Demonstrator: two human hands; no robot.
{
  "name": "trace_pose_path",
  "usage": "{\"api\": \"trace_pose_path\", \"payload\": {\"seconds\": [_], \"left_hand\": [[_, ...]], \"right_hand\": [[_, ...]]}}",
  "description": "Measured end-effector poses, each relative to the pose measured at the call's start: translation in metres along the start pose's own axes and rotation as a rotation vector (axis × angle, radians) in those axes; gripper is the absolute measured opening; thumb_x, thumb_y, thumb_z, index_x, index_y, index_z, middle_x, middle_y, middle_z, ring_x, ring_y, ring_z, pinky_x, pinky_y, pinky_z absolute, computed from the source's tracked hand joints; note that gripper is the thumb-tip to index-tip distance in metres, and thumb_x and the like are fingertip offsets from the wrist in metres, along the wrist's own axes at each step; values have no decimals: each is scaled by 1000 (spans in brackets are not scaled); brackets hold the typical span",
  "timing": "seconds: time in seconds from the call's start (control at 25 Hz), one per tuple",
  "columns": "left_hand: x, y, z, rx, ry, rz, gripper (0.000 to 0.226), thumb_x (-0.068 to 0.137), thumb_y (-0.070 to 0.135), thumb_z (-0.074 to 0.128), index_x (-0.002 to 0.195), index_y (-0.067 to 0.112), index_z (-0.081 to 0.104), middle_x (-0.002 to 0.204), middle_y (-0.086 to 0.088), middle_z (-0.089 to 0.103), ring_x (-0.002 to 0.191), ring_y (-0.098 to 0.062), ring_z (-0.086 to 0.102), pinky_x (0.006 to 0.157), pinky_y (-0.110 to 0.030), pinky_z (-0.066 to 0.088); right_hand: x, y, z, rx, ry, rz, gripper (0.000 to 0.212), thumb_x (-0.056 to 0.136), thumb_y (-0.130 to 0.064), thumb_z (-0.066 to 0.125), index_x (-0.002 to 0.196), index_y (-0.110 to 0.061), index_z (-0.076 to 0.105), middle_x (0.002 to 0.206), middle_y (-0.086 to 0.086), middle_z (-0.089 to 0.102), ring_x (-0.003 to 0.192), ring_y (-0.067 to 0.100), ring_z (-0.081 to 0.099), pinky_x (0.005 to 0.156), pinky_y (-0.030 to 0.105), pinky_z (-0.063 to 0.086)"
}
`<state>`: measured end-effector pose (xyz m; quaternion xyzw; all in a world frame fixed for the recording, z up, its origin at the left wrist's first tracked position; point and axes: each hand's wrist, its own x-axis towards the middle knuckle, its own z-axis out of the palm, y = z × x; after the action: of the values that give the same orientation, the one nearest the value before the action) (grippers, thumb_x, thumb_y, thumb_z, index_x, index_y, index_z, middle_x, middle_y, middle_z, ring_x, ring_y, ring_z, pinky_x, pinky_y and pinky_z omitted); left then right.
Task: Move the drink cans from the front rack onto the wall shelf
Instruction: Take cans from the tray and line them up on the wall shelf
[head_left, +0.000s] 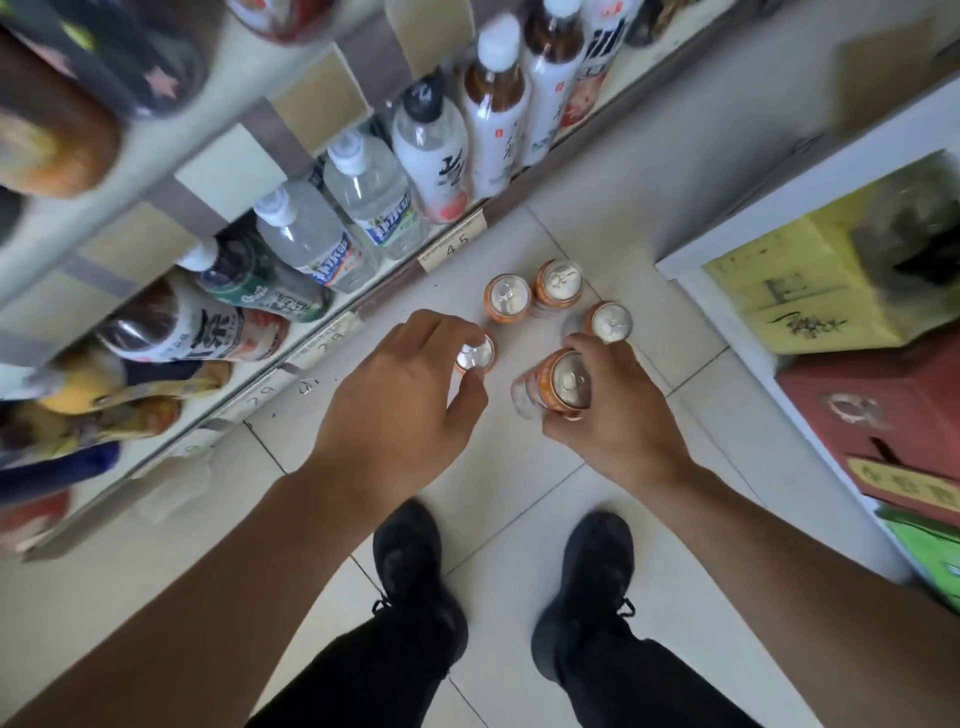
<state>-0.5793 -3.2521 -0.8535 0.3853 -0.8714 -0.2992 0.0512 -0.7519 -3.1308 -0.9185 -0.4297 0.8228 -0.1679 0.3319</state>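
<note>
- orange drink cans: five counted, all at centre frame on the tiled floor (519, 493) or just above it.
- right hand (608, 415) grips a tilted can (563, 387); left hand (400, 400) curls round another can's top (475, 356).
- three standing cans (558, 283) sit near; a brushing knuckle could topple them.
- bottle shelf (311, 332) runs along the left of frame.

My cans (508, 299) are orange with silver tops, sitting on a pale cream tile floor (519, 493). My shoes (410, 561) are black, trousers too. Boxes (795, 291) on the right look yellow and red, kinda blurry though.
</note>
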Motion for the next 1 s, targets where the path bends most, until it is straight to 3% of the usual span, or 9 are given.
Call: {"api": "trace_pose_path", "payload": {"seconds": [0.16, 0.24, 0.32, 0.4, 0.52, 0.68, 0.84, 1.0], "left_hand": [[-19, 71, -83, -98, -34, 71, 40, 84, 44, 48, 118, 25, 52, 114, 9, 53, 97, -13, 58, 75, -33, 52], [-22, 110, -142, -153, -63, 87, 52, 78, 52, 53, 125, 33, 42, 122, 19, 45, 102, 1, 53, 82, -21, 48], [-21, 154, -205, -260, -111, 113, 66, 71, 57, 59, 130, 38, 35, 124, 30, 37, 108, 19, 44, 87, -2, 36], [-19, 197, -271, -388, -120, 154, 75, 69, 50, 74, 133, 37, 38, 125, 31, 44, 113, 25, 40, 92, 0, 33], [-21, 256, -369, -563, -58, 185, 77, 65, 32, 89, 126, 42, 43, 120, 31, 59, 113, 14, 53, 90, -4, 38], [-41, 323, -482, -651, 84, 232, 76, 64, 28, 91, 125, 39, 48, 113, 22, 66, 103, 0, 64, 82, -21, 50], [-63, 361, -564, -753, 246, 275, 64, 65, 20, 88, 116, 37, 54, 104, 18, 68, 93, -5, 67, 70, -15, 52], [-76, 376, -617, -857, 354, 337, 61, 63, 24, 84, 118, 28, 59, 105, 11, 71, 96, -7, 68, 72, -17, 52]], "right_hand": [[-59, -82, -129, 196, 66, -33, 81, 58, -48, 81, 125, -42, 36, 112, -21, 52, 99, 0, 52, 80, 19, 39], [-87, -135, -203, 247, 99, -67, 83, 55, -50, 82, 121, -42, 33, 103, -26, 55, 95, -2, 55, 77, 18, 43], [-112, -189, -277, 302, 127, -142, 78, 59, -40, 85, 117, -38, 34, 99, -28, 58, 91, -4, 60, 74, 12, 45], [-137, -245, -351, 386, 162, -217, 72, 61, -28, 85, 116, -36, 40, 100, -26, 62, 91, -6, 63, 73, 8, 46], [-170, -327, -446, 483, 205, -394, 72, 59, -39, 77, 123, -33, 45, 111, -23, 63, 98, 2, 65, 82, 22, 51], [-207, -420, -529, 650, 250, -581, 61, 61, -38, 72, 118, -31, 50, 106, -14, 69, 97, 8, 67, 80, 25, 51], [-233, -490, -572, 807, 259, -704, 54, 68, -35, 69, 118, -24, 52, 99, -12, 72, 94, 6, 67, 75, 21, 52], [-248, -530, -586, 860, 239, -776, 52, 76, -39, 69, 124, -26, 55, 120, -3, 69, 115, 16, 64, 90, 32, 50]]}}
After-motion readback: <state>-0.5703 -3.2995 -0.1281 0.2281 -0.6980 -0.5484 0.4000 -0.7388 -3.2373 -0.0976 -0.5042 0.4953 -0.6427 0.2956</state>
